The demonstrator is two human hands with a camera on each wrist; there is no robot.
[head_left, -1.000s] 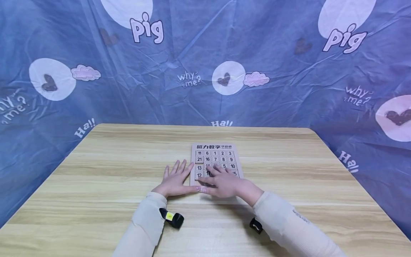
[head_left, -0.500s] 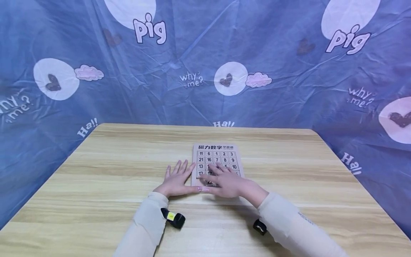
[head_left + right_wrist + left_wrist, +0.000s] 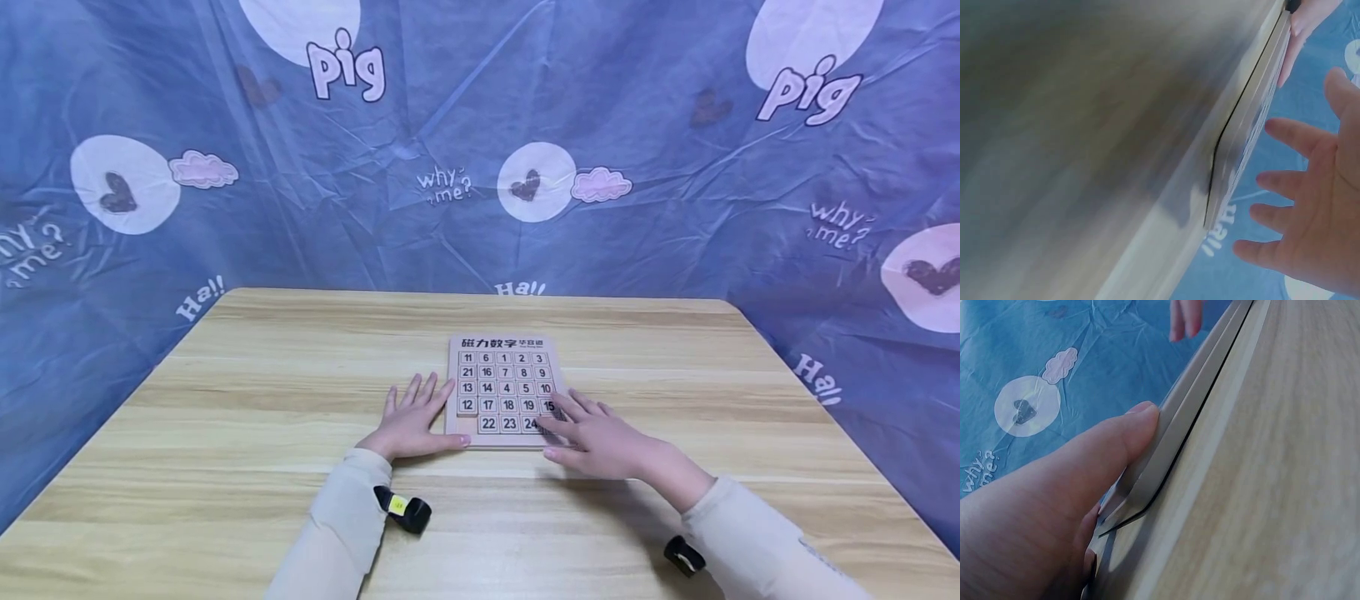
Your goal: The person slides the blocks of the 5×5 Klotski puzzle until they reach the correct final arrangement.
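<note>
Here's the board (image 3: 497, 442), between my two hands, its long axis running away from my fingers, title (image 3: 501, 343) at the far end. On the left hand (image 3: 407, 428) my fingers are straight and fanned wide, gripping nothing: index tip at the board's left edge, thumb (image 3: 1132, 431) touching the near left corner. And there, just beyond that thumb tip, sits the gap (image 3: 467, 424), the one slot without a tile! Tile 12 (image 3: 467, 406) borders it on the far side, tile 22 (image 3: 488, 424) on the right. Over to the right hand (image 3: 602, 442): fingers loosely spread, clutching nothing, hanging about the near right corner by tile 24 (image 3: 530, 424) and tile 15 (image 3: 549, 407). My right wrist view shows the tips apart from the board. So the gap lies leftward of those tips, along the nearest row, past 24, tile 23 (image 3: 509, 424) and 22. Left hand is clearly nearer; my right, I judge, has most of that row to cross to reach it.
</note>
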